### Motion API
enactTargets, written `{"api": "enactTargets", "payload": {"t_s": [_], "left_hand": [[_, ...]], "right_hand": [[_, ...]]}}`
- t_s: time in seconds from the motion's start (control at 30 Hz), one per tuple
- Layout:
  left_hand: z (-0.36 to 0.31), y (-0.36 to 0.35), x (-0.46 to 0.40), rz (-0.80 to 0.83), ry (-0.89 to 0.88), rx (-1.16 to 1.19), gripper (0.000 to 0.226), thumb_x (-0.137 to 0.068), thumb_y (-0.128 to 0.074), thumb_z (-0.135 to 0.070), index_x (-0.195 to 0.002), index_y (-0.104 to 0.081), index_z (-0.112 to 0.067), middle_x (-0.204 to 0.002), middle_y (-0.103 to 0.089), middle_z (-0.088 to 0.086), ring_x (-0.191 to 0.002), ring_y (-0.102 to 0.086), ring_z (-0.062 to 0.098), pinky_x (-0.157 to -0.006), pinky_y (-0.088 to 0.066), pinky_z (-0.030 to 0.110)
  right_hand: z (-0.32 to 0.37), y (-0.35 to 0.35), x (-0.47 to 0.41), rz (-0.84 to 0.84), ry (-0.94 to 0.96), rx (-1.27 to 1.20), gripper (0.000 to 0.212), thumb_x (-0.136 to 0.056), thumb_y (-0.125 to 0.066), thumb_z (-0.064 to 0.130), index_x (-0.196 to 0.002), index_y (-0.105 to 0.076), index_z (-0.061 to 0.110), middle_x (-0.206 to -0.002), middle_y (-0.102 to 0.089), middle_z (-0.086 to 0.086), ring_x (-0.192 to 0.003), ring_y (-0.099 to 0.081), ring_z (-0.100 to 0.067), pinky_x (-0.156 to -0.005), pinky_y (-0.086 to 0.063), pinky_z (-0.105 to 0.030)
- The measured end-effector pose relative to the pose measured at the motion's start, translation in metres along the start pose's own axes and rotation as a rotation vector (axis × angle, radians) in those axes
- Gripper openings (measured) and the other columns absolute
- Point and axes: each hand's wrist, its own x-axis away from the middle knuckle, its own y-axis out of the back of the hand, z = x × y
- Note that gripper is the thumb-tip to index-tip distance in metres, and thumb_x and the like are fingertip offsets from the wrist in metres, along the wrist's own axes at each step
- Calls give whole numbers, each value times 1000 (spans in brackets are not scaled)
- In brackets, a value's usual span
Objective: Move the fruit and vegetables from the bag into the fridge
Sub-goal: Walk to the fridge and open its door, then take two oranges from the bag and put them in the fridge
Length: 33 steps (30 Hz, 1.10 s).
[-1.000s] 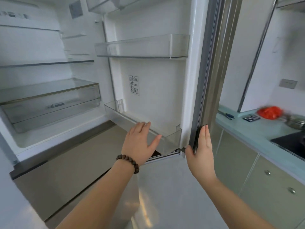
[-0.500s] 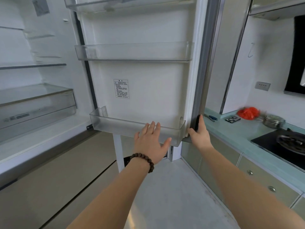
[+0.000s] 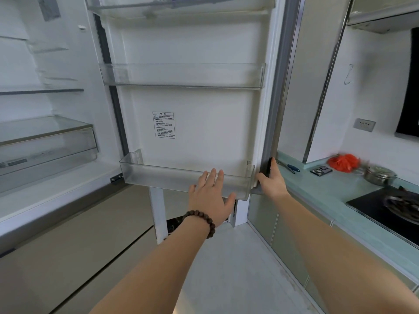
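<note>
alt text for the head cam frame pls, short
A person's right hand grips the edge of the open white fridge door while the left hand, fingers spread, reaches at its clear plastic bottom door bin. The shelves in view hold nothing; a red plastic bag sits on the pale green counter at right.

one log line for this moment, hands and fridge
fridge door: open | right hand: grips door edge | left hand: open, at lower door bin | red bag: on counter
</note>
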Motion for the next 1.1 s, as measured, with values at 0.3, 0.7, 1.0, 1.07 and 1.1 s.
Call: {"api": "enactTargets", "payload": {"t_s": [0.3, 0.7, 1.0, 1.07, 1.1], "left_hand": [[7, -11, 21, -52, -53, 62, 68, -95, -26, -54, -152, -7, -22, -160, -1, -3, -147, 4, 14, -120, -4, 42], [-17, -23, 73, 28, -152, 70, 70, -93, -29, -57, -151, -11, -22, -159, -11, -2, -147, -3, 16, -119, -5, 45], [-56, -63, 128, 174, -373, 137, 70, -92, -31, -57, -150, -15, -22, -158, -17, 0, -146, -10, 20, -118, -10, 46], [-69, -71, 145, 212, -438, 160, 70, -92, -32, -57, -150, -15, -22, -158, -18, 1, -146, -11, 20, -117, -12, 46], [-76, -74, 154, 232, -464, 179, 69, -92, -33, -56, -150, -15, -21, -158, -19, 1, -146, -12, 20, -117, -13, 46]], "right_hand": [[-5, 5, 16, -1, 80, 92, 71, -91, -49, 20, -149, -9, 25, -155, -22, 5, -141, -27, -19, -110, -26, -32], [-56, 26, 156, -165, 256, 718, 61, -94, -46, 36, -146, -25, 12, -155, -22, -9, -145, -12, -22, -119, -4, -36], [-104, 60, 263, -332, -40, 853, 58, -93, -44, 38, -144, -32, 13, -156, -21, -7, -145, -11, -22, -119, -6, -37], [-114, 70, 293, -389, -126, 870, 57, -94, -42, 40, -143, -33, 14, -156, -20, -6, -145, -10, -22, -119, -6, -37], [-118, 76, 309, -418, -166, 876, 56, -94, -42, 40, -143, -33, 14, -156, -20, -5, -145, -9, -21, -119, -5, -37]]}}
